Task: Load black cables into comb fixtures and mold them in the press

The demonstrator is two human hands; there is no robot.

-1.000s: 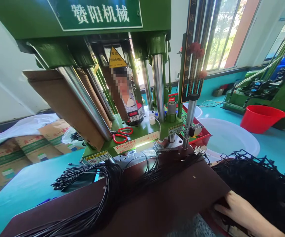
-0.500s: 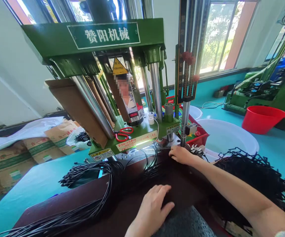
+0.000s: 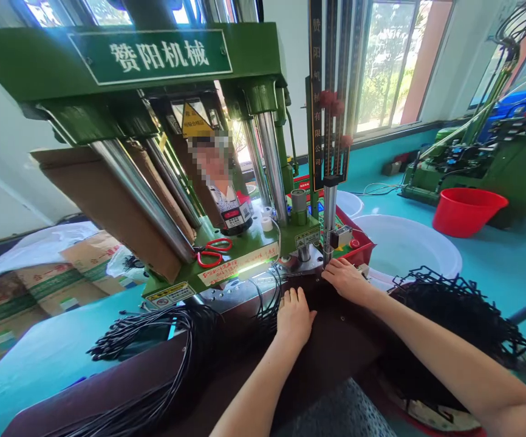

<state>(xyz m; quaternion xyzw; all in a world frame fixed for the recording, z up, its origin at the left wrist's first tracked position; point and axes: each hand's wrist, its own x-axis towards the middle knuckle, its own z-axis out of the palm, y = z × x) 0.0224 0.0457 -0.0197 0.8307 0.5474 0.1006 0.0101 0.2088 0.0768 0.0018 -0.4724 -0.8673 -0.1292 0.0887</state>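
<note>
Head view, looking down over both forearms at a green press machine [image 3: 163, 79]. I've got the left hand [image 3: 294, 317] lying palm down on the dark brown work board [image 3: 245, 376], fingers [image 3: 290, 298] straight and held close together, tips pointing at the machine's base. It grips nothing that I can see. Just to the left of those fingertips a few thin black cables [image 3: 267, 297] loop up toward the lit slot at the front of the machine; the nearest loop sits right beside the fingers, and I can't tell whether it touches them.

Right hand [image 3: 345, 280] is further forward, at the board's far edge, just below the steel rod [image 3: 329, 218] that stands at the machine's right corner. Its fingers point left toward the base plate and are bent slightly, close together; whether they pinch a cable end I cannot tell, since the tips are hidden against the dark edge.

Well to the left of both hands, the main bundle of black cables [image 3: 172, 340] sweeps across the board, its plug ends fanned out over the teal table [image 3: 39, 364]. Behind the right forearm sits a heap of tangled black cable [image 3: 449, 315]. Beyond the fingertips, on the green bed, lie red scissors [image 3: 212, 250]. Off to the right a white basin [image 3: 404, 246] and a red bucket [image 3: 466, 209] stand on the floor.
</note>
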